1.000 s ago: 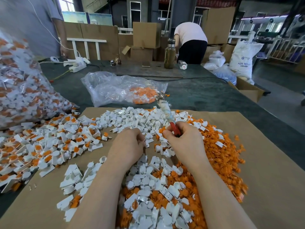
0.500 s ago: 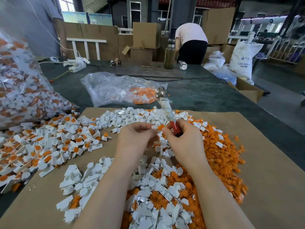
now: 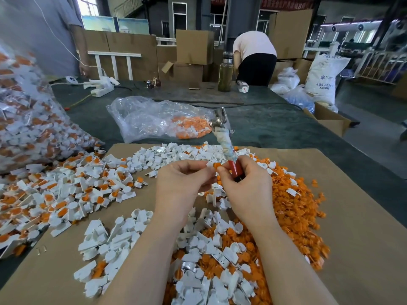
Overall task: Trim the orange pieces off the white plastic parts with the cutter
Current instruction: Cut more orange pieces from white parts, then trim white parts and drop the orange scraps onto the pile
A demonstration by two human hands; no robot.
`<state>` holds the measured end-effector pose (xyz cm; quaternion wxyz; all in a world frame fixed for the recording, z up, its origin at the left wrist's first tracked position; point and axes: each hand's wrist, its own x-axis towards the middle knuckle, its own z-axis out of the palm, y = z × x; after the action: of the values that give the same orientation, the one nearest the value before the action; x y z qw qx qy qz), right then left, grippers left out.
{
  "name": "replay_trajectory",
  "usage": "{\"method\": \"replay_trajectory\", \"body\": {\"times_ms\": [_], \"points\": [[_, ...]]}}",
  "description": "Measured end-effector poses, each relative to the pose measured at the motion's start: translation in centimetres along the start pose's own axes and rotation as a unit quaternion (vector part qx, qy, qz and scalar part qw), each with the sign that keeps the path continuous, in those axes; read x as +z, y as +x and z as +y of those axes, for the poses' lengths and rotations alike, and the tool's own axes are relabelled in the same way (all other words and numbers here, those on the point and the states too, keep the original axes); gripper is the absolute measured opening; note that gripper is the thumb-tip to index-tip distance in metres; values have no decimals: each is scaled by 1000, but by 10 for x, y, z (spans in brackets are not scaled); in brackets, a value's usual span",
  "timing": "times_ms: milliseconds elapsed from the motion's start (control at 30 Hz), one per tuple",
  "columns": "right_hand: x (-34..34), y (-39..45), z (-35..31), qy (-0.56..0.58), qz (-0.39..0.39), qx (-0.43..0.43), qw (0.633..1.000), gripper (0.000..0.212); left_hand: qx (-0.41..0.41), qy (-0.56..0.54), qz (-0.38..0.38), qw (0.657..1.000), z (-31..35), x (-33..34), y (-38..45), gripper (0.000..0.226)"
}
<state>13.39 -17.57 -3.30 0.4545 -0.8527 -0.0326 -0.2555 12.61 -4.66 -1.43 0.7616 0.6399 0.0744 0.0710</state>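
Both hands met at frame centre: the left hand (image 3: pixel 182 183) pinched a small white plastic part with an orange piece (image 3: pixel 216 165), while the right hand (image 3: pixel 244 186) gripped the red-handled metal cutter (image 3: pixel 226 148), its head pointing up. A clear plastic bag (image 3: pixel 154 117) in the upper middle held orange scraps; a larger bag (image 3: pixel 28 119) at left held untrimmed parts. Loose piles covered the brown cardboard sheet (image 3: pixel 352 216) on a green table (image 3: pixel 264 122).
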Motion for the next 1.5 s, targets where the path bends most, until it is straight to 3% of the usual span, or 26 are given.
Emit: {"method": "replay_trajectory", "body": {"times_ms": [333, 1000, 1200, 1333, 1500], "points": [[-1, 1, -2, 4, 1, 6, 1000, 11, 60, 67, 12, 996, -1, 2, -2, 12], [1, 3, -2, 16, -55, -14, 998, 7, 63, 82, 52, 993, -6, 2, 2, 10], [-13, 5, -2, 119, -193, 72, 971, 6, 62, 20, 46, 997, -4, -4, 8, 3], [-23, 5, 2, 124, -283, 97, 946, 31, 73, -55, 38, 995, -2, -12, 12, 5], [-24, 4, 5, 104, -336, 90, 932, 43, 91, -92, 46, 991, 1, -19, 16, 10]]}}
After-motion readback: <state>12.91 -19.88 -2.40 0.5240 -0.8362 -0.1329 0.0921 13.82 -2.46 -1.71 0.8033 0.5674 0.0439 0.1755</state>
